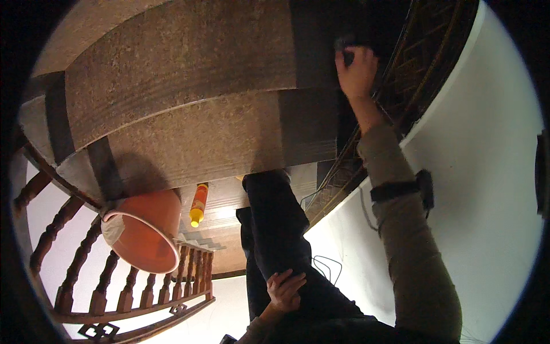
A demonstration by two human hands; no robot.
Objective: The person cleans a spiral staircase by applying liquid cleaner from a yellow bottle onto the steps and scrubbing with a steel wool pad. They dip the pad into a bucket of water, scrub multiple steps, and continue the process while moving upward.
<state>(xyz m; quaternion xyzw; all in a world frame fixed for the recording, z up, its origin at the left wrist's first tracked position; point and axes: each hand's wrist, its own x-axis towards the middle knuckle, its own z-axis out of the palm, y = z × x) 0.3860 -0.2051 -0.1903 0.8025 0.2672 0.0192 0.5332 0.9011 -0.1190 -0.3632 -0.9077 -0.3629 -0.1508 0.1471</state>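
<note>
My right hand reaches out over the dark right end of an upper stair tread, beside the patterned edging near the wall. Its fingers are curled on a small dark object, blurred and too dim to name. My left hand rests on my dark-trousered leg near the knee, holding nothing, fingers somewhat spread. On a lower step, left of my legs, a pink plastic bucket stands with a pale cloth over its rim. A red and yellow plastic bottle stands between the bucket and my leg.
Stone stairs curve across the view. A wooden railing with turned balusters runs along the left, and a white wall rises on the right. Thin cables hang near the wall beside my legs.
</note>
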